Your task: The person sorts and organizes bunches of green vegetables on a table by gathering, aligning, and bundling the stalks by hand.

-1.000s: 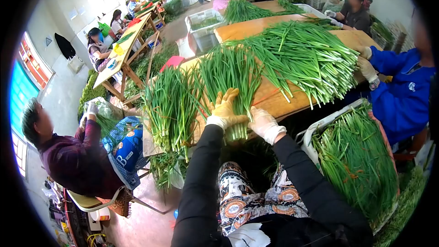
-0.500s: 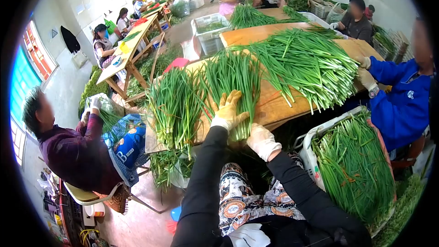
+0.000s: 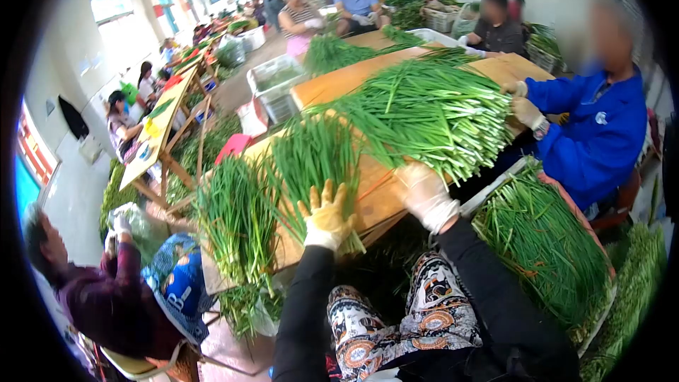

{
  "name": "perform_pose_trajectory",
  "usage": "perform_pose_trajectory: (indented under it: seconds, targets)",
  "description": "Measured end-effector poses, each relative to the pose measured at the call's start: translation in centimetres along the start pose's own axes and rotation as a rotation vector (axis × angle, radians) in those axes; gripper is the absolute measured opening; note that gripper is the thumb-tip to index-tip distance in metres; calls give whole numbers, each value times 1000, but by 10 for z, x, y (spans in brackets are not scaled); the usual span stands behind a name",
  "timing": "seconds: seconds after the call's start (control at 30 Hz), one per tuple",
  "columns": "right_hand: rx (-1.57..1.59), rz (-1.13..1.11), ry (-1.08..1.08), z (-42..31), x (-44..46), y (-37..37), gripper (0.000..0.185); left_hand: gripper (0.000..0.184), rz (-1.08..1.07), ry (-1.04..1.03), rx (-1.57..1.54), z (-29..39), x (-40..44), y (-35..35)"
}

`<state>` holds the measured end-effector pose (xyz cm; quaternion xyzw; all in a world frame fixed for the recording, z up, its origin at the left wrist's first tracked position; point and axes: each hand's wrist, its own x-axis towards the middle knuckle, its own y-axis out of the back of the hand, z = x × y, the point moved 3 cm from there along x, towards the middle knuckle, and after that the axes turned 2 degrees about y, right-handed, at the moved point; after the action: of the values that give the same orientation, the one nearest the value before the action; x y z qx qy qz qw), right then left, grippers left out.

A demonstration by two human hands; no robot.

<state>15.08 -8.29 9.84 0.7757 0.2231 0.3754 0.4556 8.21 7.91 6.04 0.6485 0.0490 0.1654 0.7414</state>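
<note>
My left hand (image 3: 327, 219), in a yellow-and-white glove, lies with fingers spread on the lower part of a bunch of chives (image 3: 316, 155) on the wooden table. My right hand (image 3: 424, 197), in a pale glove, is over the table's near edge, beside the cut ends of a large pile of chives (image 3: 431, 110). Its fingers are blurred, so what they hold, if anything, is unclear. Another bunch of chives (image 3: 237, 212) rests left of my left hand, with stalk ends toward me.
A crate of chives (image 3: 541, 247) stands at my right. Across from it, a person in a blue jacket (image 3: 590, 134) has gloved hands at the large pile. Another person (image 3: 106, 290) sits at left. A white crate (image 3: 277, 88) stands beyond the wooden table (image 3: 375, 191).
My right hand has left the stalk ends of the middle bunch and moved right, toward the large pile. My left hand stays on the bunch. The view has turned slightly right.
</note>
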Motion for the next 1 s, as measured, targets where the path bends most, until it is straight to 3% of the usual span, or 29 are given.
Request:
perform_pose_trajectory:
  seconds: [0.03, 0.1, 0.17, 0.23, 0.27, 0.33, 0.37, 0.43, 0.47, 0.5, 0.53, 0.63, 0.67, 0.7, 0.77, 0.83, 0.93, 0.97, 1.0]
  targets:
    - [-195, 233, 60, 26, 9, 14, 28, 70, 13, 0, -4, 0, 0, 2]
    - [-372, 410, 15, 57, 17, 70, 31, 77, -19, 34, -18, 9, -3, 20]
    - [-566, 169, -285, 93, 24, 104, 41, 79, 132, -23, 35, 24, -3, 31]
    - [-627, 257, -295, 114, 31, 127, 40, 74, 245, -129, -74, 44, 5, 43]
    - [-614, 293, -306, 124, 39, 137, 39, 67, 297, -262, -237, 51, 14, 43]
    - [-572, 348, -336, 138, 59, 152, 36, 49, -54, -220, -984, 68, 31, 24]
    - [-607, 273, -348, 146, 72, 153, 47, 43, -204, -147, -1435, 77, 39, 9]
    - [-708, 107, -347, 151, 92, 148, 63, 36, -178, -101, -1449, 81, 65, -9]
    - [-701, 6, -378, 156, 100, 148, 76, 41, -85, -89, -1489, 81, 81, -16]
    - [-656, -68, -426, 159, 105, 149, 76, 47, 13, -73, -1529, 78, 92, -24]
    - [-622, -99, -480, 169, 108, 147, 74, 29, 143, -78, -1418, 79, 104, -16]
    - [-448, -168, -490, 210, 111, 126, 63, 27, 117, -6, -1299, 67, 149, -19]
    - [-438, -194, -452, 214, 113, 122, 51, 24, 191, 6, -1290, 70, 165, -13]
    - [-439, -151, -417, 215, 110, 118, 33, 30, 234, -17, -1141, 63, 189, -21]
    - [-549, -27, -346, 222, 106, 106, 22, 39, 335, 9, -737, 85, 192, 21]
    - [-575, 153, -259, 223, 99, 100, 20, 55, 295, 30, -621, 91, 231, 5]
    - [-367, 6, -321, 230, 96, 101, 28, 71, 215, 182, -553, 126, 254, 14]
    - [-335, -8, -289, 226, 92, 104, 33, 77, 297, 174, -503, 131, 263, 9]
    - [-313, -7, -275, 231, 91, 101, 43, 70, 242, 228, -532, 133, 272, 0]
